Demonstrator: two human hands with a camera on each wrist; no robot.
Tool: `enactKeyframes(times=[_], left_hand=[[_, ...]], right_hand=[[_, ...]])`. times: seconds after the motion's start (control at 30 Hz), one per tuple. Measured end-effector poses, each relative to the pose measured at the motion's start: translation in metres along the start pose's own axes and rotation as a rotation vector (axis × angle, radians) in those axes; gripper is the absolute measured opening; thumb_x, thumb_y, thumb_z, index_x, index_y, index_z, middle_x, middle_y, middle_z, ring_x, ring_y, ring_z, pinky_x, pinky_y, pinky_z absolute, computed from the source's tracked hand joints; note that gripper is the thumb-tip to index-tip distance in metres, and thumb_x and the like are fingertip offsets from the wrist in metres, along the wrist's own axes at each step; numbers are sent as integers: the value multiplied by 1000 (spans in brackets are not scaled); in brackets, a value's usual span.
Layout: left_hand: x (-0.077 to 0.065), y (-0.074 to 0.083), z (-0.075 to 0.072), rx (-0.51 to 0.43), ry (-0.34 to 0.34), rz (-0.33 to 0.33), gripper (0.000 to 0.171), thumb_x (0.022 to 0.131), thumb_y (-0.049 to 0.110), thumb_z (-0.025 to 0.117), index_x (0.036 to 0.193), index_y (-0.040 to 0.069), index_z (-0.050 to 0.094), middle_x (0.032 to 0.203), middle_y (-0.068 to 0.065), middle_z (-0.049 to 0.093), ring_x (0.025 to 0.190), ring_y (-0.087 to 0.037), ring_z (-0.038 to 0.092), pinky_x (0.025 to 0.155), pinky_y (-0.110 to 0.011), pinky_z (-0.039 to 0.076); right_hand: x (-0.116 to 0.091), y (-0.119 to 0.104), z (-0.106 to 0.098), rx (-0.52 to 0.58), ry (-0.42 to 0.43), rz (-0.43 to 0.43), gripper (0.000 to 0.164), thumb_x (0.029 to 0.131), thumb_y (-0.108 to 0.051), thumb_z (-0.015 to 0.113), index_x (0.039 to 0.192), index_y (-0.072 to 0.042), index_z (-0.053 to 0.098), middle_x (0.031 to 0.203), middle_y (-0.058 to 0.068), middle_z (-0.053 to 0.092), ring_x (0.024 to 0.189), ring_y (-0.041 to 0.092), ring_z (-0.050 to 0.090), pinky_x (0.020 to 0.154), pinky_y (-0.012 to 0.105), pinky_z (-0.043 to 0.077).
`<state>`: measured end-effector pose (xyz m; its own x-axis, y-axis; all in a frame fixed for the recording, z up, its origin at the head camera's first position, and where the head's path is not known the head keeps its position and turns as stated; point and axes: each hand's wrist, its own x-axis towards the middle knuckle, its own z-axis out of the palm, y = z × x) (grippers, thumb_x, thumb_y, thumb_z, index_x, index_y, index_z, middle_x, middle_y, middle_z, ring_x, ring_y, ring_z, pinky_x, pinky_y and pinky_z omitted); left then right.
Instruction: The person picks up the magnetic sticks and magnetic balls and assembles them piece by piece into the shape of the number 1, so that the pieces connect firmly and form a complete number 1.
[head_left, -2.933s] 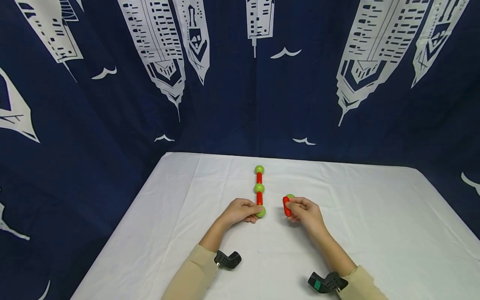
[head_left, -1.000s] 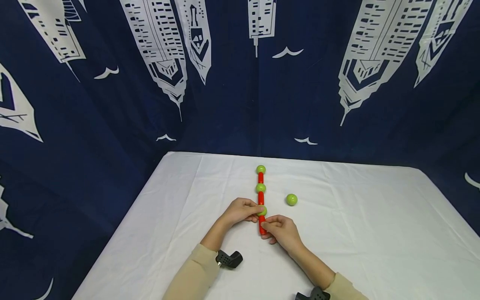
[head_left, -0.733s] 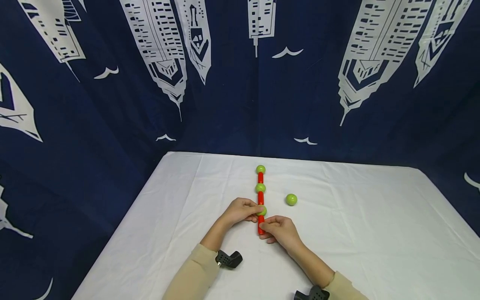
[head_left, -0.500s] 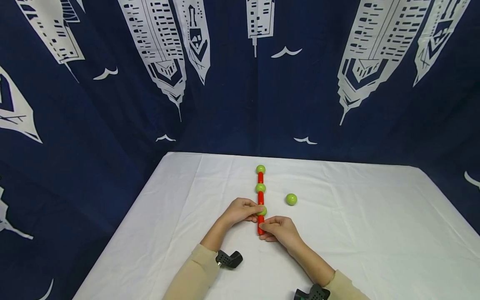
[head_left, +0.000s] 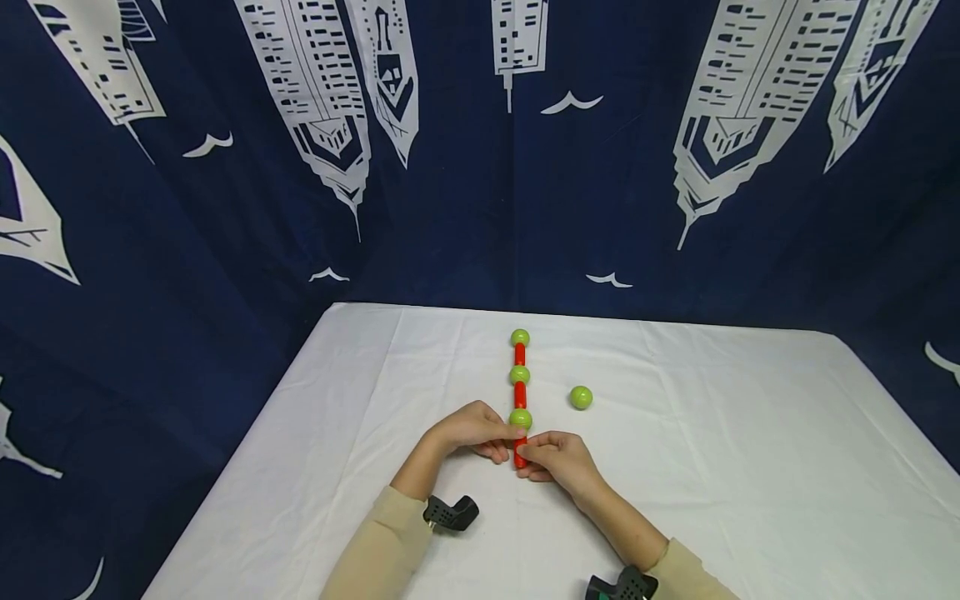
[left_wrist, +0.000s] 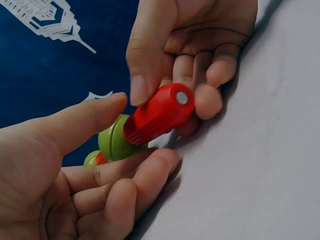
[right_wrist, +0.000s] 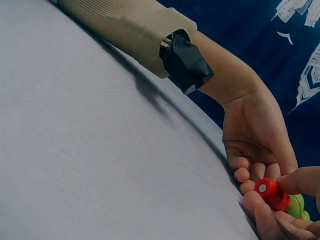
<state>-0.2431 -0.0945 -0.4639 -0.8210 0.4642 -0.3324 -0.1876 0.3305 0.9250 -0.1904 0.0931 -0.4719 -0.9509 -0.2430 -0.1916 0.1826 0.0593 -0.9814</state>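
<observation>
A straight chain of green balls and red magnetic rods lies on the table, its far green ball (head_left: 520,337) pointing away from me. My right hand (head_left: 558,458) pinches the nearest red magnetic rod (left_wrist: 157,115) between thumb and fingers. A silvery disc shows in the rod's free end; its other end meets the nearest green ball (head_left: 521,417). My left hand (head_left: 472,427) is beside this joint, its thumb lifted off the ball and its fingers loosely bent below, as the left wrist view shows. Further along are the middle ball (head_left: 520,375) and another red rod (head_left: 520,394).
One loose green ball (head_left: 581,397) lies right of the chain. A white cloth covers the table (head_left: 750,467), and a dark blue curtain (head_left: 465,225) printed with white buildings hangs behind its far edge. Black cameras are strapped at both wrists.
My right hand has left the loose ball's side and brought the red rod to the chain's near end. Most recently my left hand has let go of the nearest ball, shifting slightly nearer me.
</observation>
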Motion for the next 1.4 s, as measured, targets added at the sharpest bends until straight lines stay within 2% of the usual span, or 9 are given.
enactKeyframes(times=[0.07, 0.17, 0.5, 0.77, 0.9, 1.23, 1.4], left_hand=[[-1, 0, 2, -11, -34, -4, 27, 89, 22, 72, 78, -3, 74, 58, -5, 64, 51, -8, 61, 49, -16, 49], [-1, 0, 4, -15, -50, 4, 24, 90, 18, 71, 80, -4, 74, 58, -5, 64, 51, -7, 61, 48, -14, 48], [3, 0, 8, -1, 9, 10, 21, 88, 14, 71, 74, -2, 73, 55, -5, 64, 48, -7, 60, 45, -13, 45], [6, -5, 10, 7, 37, 62, 23, 89, 13, 68, 72, -3, 70, 54, -2, 62, 49, -6, 60, 45, -13, 45], [7, -6, 11, -5, 49, 68, 23, 88, 13, 68, 73, -4, 70, 53, -2, 62, 48, -6, 59, 44, -13, 44], [8, -7, 13, -13, 70, 41, 24, 88, 14, 68, 71, -4, 71, 52, -3, 61, 46, -6, 58, 42, -12, 42], [7, -5, 13, -5, 85, 29, 23, 86, 14, 70, 70, -2, 70, 53, -3, 62, 45, -5, 58, 41, -11, 41]], right_hand=[[0, 0, 0, 10, -7, -2, 25, 90, -6, 65, 102, 15, 59, 81, 14, 70, 66, 17, 70, 60, 24, 56], [1, 1, -1, 17, -16, -2, 25, 91, -6, 64, 103, 15, 59, 82, 14, 70, 66, 17, 70, 60, 24, 56], [2, 2, -1, 50, 2, 3, 23, 92, -6, 65, 102, 13, 57, 80, 12, 70, 65, 16, 69, 61, 25, 57], [1, 1, 0, 68, 50, 16, 18, 90, -2, 64, 100, 12, 57, 74, 11, 68, 62, 15, 69, 60, 25, 57], [1, 0, 2, 73, 63, 13, 17, 89, 0, 62, 100, 12, 56, 74, 12, 68, 62, 15, 68, 61, 24, 57], [1, -12, -8, -66, 152, -31, 11, 88, 0, 63, 95, 8, 60, 75, 12, 68, 61, 16, 65, 56, 24, 54], [6, -27, -27, -152, 199, -151, 18, 89, -2, 65, 102, 9, 61, 86, 14, 69, 69, 16, 66, 62, 25, 55]])
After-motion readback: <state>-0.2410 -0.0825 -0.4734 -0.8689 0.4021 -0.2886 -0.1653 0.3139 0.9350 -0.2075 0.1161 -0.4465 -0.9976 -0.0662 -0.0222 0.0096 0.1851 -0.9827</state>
